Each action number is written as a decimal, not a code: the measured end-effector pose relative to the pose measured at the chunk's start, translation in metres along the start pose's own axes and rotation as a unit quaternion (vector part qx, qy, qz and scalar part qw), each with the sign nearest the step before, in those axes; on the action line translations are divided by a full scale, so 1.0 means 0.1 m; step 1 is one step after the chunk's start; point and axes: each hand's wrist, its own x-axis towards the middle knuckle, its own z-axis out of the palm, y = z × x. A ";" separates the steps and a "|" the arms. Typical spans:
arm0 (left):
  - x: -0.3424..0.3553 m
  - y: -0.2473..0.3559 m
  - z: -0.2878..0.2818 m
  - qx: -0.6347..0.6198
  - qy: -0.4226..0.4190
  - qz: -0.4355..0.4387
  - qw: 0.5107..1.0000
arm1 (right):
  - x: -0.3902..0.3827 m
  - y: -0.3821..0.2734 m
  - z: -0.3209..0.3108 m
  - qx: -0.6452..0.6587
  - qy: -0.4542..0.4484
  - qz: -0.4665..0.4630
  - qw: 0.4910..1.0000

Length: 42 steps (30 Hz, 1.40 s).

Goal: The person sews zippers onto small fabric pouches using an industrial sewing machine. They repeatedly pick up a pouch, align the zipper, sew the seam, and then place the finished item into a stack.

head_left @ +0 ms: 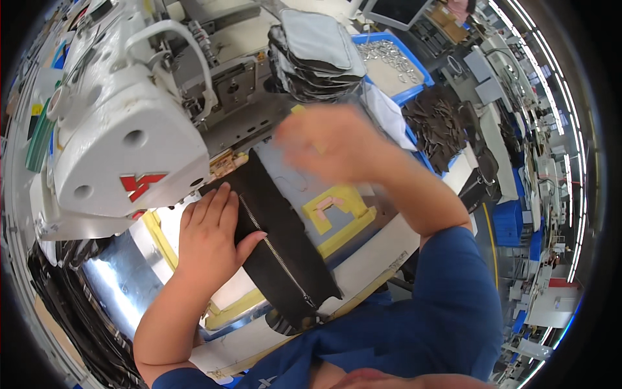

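Beside the white sewing machine (123, 139) we have a black fabric panel with a metal zipper (275, 246) lying on the machine bed, its upper end tucked under the machine head. Our left hand (210, 236) lies flat on the panel's left edge, fingers spread wide, pinning it. Our right hand (324, 139) hovers right of the machine, too blurred to tell its fingers' state. We judge positioning is under way; seating the panel squarely seems next.

The left hand (210, 233) presses flat on a black zippered panel (278, 240); the blurred right hand (327, 139) hovers above.
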 end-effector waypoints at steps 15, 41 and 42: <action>0.00 -0.02 -0.06 0.004 0.049 0.083 0.995 | -0.94 2.92 -1.07 -0.450 -0.100 0.436 0.772; -0.05 -0.08 -0.02 -0.054 0.031 0.042 0.997 | 0.30 -0.10 0.68 0.191 -0.100 0.038 0.976; -0.05 -0.08 -0.02 -0.055 0.030 0.042 0.997 | 0.27 -0.08 0.70 0.185 -0.080 0.024 0.979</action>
